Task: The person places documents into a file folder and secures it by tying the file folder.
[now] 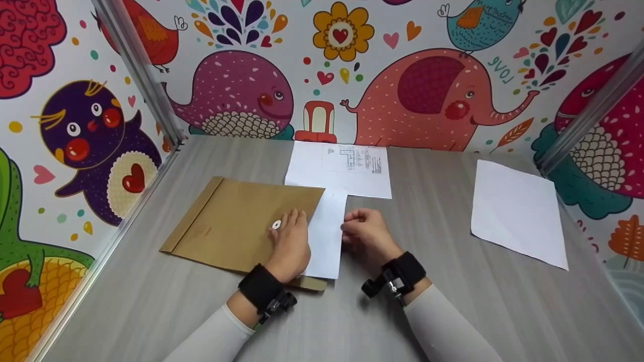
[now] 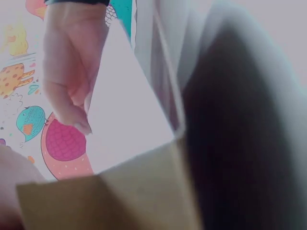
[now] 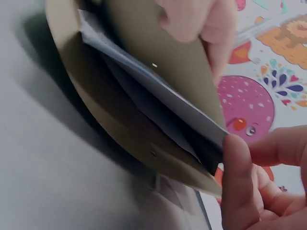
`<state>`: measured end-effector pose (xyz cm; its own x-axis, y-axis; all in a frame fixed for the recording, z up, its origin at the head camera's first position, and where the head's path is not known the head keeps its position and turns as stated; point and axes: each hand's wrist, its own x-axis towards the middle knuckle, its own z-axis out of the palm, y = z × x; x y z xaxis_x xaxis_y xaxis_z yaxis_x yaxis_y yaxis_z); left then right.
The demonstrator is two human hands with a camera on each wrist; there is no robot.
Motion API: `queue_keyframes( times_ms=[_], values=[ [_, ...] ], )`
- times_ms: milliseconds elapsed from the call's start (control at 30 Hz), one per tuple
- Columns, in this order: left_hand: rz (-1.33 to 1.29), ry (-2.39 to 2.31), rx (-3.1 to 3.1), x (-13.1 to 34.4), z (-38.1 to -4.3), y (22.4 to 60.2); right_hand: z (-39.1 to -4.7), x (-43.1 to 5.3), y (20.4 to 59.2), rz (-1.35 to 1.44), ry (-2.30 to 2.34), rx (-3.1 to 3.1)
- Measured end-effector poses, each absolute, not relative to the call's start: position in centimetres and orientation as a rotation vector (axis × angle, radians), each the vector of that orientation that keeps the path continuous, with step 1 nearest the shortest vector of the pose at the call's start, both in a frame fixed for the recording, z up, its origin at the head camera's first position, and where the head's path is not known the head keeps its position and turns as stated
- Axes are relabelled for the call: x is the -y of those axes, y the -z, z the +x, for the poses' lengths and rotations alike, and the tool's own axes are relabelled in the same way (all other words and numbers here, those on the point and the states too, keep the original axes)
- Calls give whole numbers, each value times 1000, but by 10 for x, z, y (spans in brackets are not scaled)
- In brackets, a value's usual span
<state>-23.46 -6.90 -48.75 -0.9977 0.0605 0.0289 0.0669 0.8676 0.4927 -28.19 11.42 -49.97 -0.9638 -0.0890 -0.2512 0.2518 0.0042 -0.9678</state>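
A brown kraft paper envelope (image 1: 236,216) with a white round button lies left of centre, its mouth facing right. White paper (image 1: 327,236) sticks partway out of that mouth. My left hand (image 1: 292,246) rests on the envelope's upper face by the button, fingers extended. With thumb and fingertips, my right hand (image 1: 370,231) pinches the paper's outer edge. In the right wrist view the envelope's mouth gapes, and the paper (image 3: 158,86) runs between its two walls. The left wrist view shows the right hand (image 2: 72,72) at the paper's edge; the paper's inner end is hidden.
A sheet printed with a line drawing (image 1: 352,168) lies behind the envelope, partly overlapped by the white paper. Another white sheet (image 1: 518,216) lies at the right of the grey table (image 1: 427,191). Walls with cartoon animals and metal posts (image 1: 146,75) stand around it.
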Motion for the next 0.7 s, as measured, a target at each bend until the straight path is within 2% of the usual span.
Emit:
queue_keyframes(
  times_ms=[700],
  values=[
    [-230,880,2923,46,-212,486,-268,-88,517,106,2081,-1963]
  ],
)
